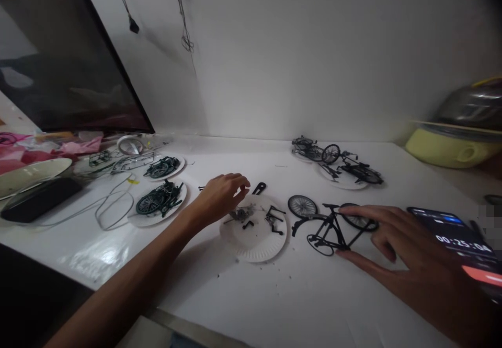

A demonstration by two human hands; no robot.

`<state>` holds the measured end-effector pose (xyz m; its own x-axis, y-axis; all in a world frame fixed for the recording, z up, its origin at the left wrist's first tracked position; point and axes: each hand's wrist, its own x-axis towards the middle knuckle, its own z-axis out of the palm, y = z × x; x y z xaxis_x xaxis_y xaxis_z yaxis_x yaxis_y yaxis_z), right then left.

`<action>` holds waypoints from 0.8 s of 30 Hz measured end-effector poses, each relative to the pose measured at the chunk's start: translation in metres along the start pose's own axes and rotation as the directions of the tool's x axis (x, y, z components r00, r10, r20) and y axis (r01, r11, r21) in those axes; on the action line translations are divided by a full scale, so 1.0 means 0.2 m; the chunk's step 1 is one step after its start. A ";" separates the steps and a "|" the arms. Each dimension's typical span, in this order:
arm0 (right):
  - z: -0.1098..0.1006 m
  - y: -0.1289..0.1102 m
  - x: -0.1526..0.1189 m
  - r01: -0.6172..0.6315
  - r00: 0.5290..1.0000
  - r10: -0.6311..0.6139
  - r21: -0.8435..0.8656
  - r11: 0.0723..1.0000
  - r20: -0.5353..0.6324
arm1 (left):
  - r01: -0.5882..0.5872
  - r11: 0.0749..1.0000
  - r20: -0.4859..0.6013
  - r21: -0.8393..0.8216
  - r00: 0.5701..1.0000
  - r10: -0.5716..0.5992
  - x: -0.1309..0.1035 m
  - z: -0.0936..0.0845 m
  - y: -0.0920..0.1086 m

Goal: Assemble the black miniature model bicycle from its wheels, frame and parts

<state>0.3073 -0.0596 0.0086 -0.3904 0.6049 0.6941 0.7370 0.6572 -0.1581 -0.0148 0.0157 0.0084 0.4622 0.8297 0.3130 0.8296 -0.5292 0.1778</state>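
My right hand point(408, 254) has thumb and forefinger on either side of a small black model bicycle frame point(329, 228) with saddle, chainring and mudguard, lying on the white table. One loose spoked wheel point(303, 206) is at its left, and another wheel point(358, 216) lies partly behind my fingers. Over the far left rim of a white paper plate point(254, 251), my left hand point(225, 194) hovers with bent fingers, the thumb a little apart and nothing visible between them. Small metal parts point(243, 213) and dark handlebar-like pieces point(275, 218) rest on that plate.
Beyond the plate is a black slotted tool point(259, 188). Bicycle parts fill plates at left point(159, 201) and back right point(349, 173). A phone point(458, 238) running a timer lies right. Wire loops point(113, 201), a dark box point(41, 199) and a monitor point(70, 55) occupy the left.
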 end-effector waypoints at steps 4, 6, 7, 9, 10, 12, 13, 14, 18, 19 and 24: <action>-0.03 0.04 0.00 0.099 0.986 -0.103 0.038 0.994 0.127 | -0.018 1.000 0.000 -0.009 1.000 0.018 0.00 0.01 0.00; -0.04 0.05 -0.01 0.087 0.984 -0.094 0.054 0.995 0.154 | -0.041 0.999 0.000 -0.018 0.999 0.041 0.00 0.01 0.02; -0.04 0.06 -0.01 0.078 0.984 -0.086 0.060 0.995 0.159 | -0.057 0.998 0.001 -0.023 0.998 0.057 0.00 0.01 0.03; -0.04 0.06 -0.01 0.071 0.983 -0.081 0.063 0.995 0.165 | -0.092 0.995 0.004 -0.031 0.996 0.093 -0.01 0.01 0.06; -0.03 0.06 -0.02 0.071 0.983 -0.081 0.062 0.996 0.166 | -0.109 0.993 0.005 -0.034 0.994 0.110 -0.01 0.01 0.07; -0.03 0.06 -0.02 0.071 0.983 -0.080 0.057 0.996 0.165 | -0.140 0.989 0.003 -0.039 0.990 0.140 -0.01 0.02 0.10; -0.03 0.05 -0.03 0.070 0.982 -0.079 0.058 0.996 0.170 | -0.156 0.987 -0.003 -0.041 0.988 0.156 -0.02 0.02 0.12; -0.03 0.05 -0.03 0.068 0.982 -0.077 0.059 0.996 0.171 | -0.171 0.984 -0.009 -0.042 0.985 0.171 -0.02 0.02 0.13; -0.03 0.05 -0.02 0.061 0.982 -0.070 0.058 0.996 0.177 | -0.210 0.977 -0.034 -0.036 0.977 0.208 -0.03 0.02 0.13; -0.03 0.05 -0.02 0.066 0.982 -0.074 0.055 0.996 0.175 | -0.213 0.976 -0.032 -0.034 0.977 0.212 -0.03 0.02 0.13; -0.03 0.04 -0.02 0.047 0.981 -0.056 0.052 0.998 0.183 | -0.226 0.973 -0.011 -0.041 0.974 0.226 -0.03 0.02 0.13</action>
<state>0.3185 -0.0587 0.0083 -0.5259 0.6392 0.5612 0.6878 0.7077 -0.1615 0.0057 -0.0021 0.0083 0.6345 0.6865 0.3550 0.6899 -0.7102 0.1402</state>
